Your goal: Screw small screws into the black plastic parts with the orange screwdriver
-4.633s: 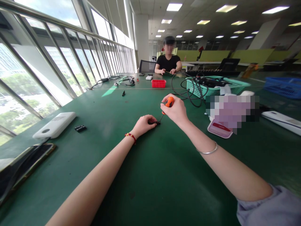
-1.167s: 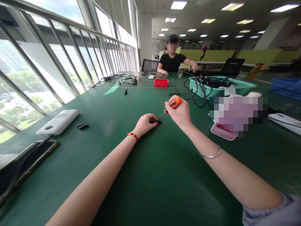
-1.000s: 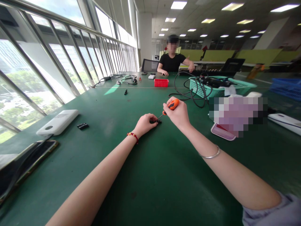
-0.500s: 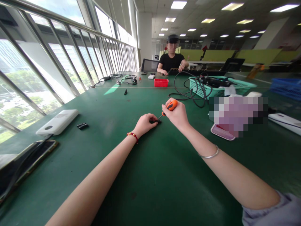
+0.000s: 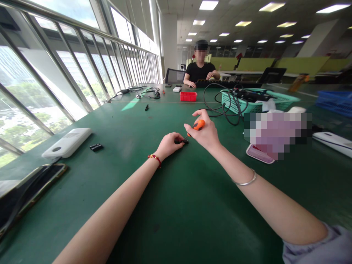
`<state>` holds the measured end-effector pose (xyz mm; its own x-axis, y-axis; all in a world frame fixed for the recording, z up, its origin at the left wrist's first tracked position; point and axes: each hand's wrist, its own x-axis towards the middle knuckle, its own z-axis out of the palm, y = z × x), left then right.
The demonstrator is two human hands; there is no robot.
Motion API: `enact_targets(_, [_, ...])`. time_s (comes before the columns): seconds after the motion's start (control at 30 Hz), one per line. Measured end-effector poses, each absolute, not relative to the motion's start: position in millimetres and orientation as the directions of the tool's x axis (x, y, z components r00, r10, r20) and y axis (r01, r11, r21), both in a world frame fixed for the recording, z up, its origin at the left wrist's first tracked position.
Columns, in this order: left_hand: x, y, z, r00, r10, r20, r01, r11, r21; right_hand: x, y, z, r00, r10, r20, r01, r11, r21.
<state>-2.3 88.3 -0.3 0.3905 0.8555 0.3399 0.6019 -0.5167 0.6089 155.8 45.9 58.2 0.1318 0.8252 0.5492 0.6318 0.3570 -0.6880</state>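
Note:
Near the middle of the green table, my left hand pinches a small black part against the tabletop. Its fingers cover much of the part, so its exact kind is hidden. My right hand is just to the right, around a screwdriver with an orange and black handle. Thumb and index finger are spread off the handle, which rests in the rest of the hand. The thin shaft slants down to the left, its tip at the black part. Another small black part lies apart on the left.
A white power bank and a phone lie left. Ahead are a small black piece, a red bin and cables. A teal basket with cords stands right. A person sits across the table.
My right thumb and index finger have opened away from the screwdriver handle, and the handle sits slightly lower. My left hand and the black part stay put.

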Motion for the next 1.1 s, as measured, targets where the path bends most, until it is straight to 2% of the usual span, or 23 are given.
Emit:
enact_targets(0.27, [-2.5, 88.9, -2.4, 0.39, 0.852, 0.35, 0.596, -0.523, 0.609, 154.0, 46.5, 56.8, 0.105, 0.799, 0.592, 0.594, 0.427, -0.681])
enact_targets(0.43, [-2.1, 89.5, -2.3, 0.393, 0.849, 0.352, 0.594, -0.527, 0.608, 156.1, 48.5, 54.4, 0.09, 0.719, 0.689, 0.638, 0.489, -0.594])
enact_targets(0.6, [-1.9, 90.2, -2.9, 0.395, 0.85, 0.348, 0.592, -0.525, 0.612, 154.0, 43.3, 57.3, 0.122, 0.79, 0.601, 0.686, 0.371, -0.626])
enact_targets(0.83, [-2.2, 88.8, -1.8, 0.39, 0.847, 0.361, 0.598, -0.531, 0.6, 153.7, 46.7, 55.6, 0.053, 0.795, 0.604, 0.572, 0.471, -0.671])
enact_targets(0.93, [-2.1, 89.4, -2.6, 0.387, 0.848, 0.362, 0.591, -0.53, 0.608, 155.2, 48.5, 53.4, 0.035, 0.776, 0.629, 0.569, 0.502, -0.651])
enact_targets(1.1, [-2.0, 90.2, -3.9, 0.384, 0.848, 0.365, 0.582, -0.53, 0.617, 153.8, 44.4, 53.2, 0.033, 0.772, 0.634, 0.687, 0.443, -0.576])
